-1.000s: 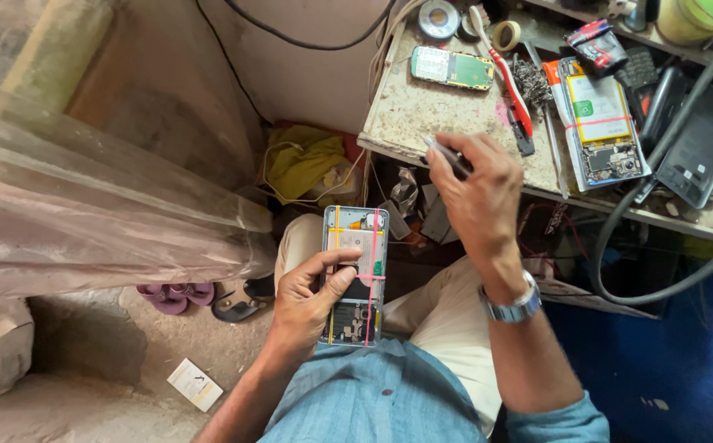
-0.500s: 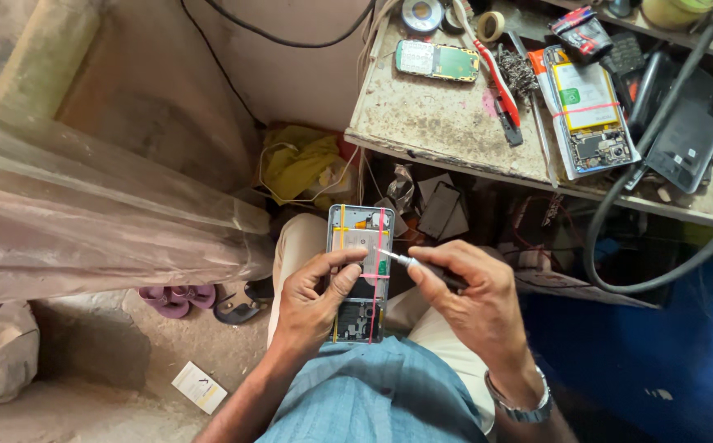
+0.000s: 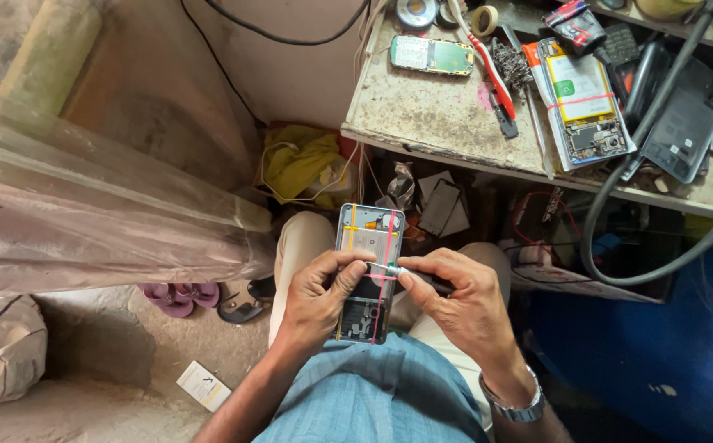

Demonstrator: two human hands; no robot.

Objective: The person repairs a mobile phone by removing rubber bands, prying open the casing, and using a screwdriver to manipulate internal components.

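Observation:
An opened phone with its back off, bound by red and yellow rubber bands, rests over my lap. My left hand grips it along its left edge, thumb across the middle. My right hand holds a small screwdriver with a dark handle, its silver tip touching the phone's middle near my left thumb. A metal watch sits on my right wrist.
A dirty workbench ahead carries another opened phone, a small green-board phone, a red-handled tool, tape rolls and a thick black hose. Clear plastic sheeting hangs left. Sandals lie on the floor.
My right hand came down from the workbench edge with the screwdriver and now holds its tip on the phone. The left hand kept its grip.

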